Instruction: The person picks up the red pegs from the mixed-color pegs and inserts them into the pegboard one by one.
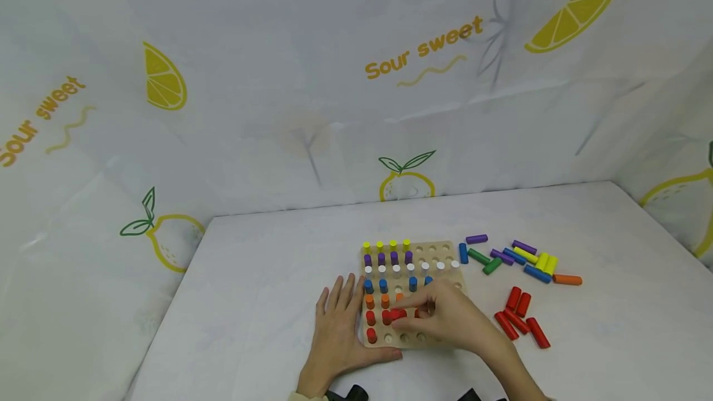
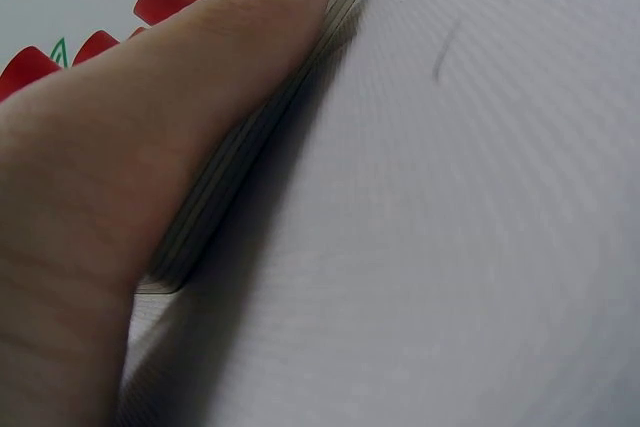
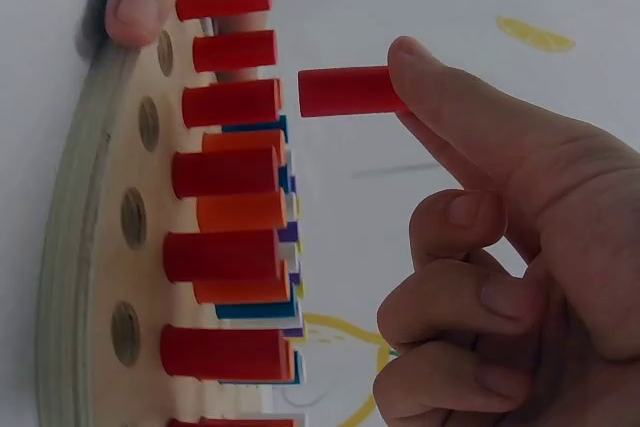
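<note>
My right hand pinches a red peg between thumb and index finger, its other fingers curled. In the right wrist view this peg is clear of the wooden pegboard, beyond the tops of the standing red pegs. Fingers spread, my left hand lies against the board's left side, and its thumb runs along the front edge. Yellow, purple, white, blue, orange and red pegs stand in rows. The front row has one red peg and bare holes beside it. My right hand hides part of the board's right side.
Right of the board lie several loose red pegs. Behind them is a mixed scatter with an orange peg, yellow pegs, green pegs, blue and purple ones. A white cloth covers the table; a lemon-print curtain hangs behind.
</note>
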{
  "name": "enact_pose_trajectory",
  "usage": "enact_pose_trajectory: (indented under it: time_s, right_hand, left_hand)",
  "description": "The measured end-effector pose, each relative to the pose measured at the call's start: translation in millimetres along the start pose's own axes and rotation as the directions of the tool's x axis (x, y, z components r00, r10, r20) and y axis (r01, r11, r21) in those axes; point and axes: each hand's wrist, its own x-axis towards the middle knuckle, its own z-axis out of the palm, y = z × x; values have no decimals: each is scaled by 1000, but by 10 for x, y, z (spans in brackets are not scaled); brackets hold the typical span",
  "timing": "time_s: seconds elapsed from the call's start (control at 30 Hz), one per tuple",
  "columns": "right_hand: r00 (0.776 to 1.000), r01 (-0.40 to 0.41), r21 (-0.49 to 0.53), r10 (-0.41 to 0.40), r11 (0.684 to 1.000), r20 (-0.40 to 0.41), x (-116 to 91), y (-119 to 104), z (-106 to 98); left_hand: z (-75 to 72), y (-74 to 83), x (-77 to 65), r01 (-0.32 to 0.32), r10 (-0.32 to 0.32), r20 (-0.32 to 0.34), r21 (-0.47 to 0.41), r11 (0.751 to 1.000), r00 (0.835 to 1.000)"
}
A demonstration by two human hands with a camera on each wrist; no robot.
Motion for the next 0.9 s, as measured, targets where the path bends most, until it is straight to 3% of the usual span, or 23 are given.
enact_pose_trajectory:
  time_s: [0.57, 0.9]
  right_hand:
    - [998, 12, 26, -14, 1000, 67, 62, 62, 206]
    - [998, 11, -33, -9, 999, 62, 71, 80, 233]
  left_hand:
    - [0, -1, -4, -5, 5, -18, 15, 1000, 1000]
    - [-1, -5, -5, -5, 5, -21, 5, 1000, 1000]
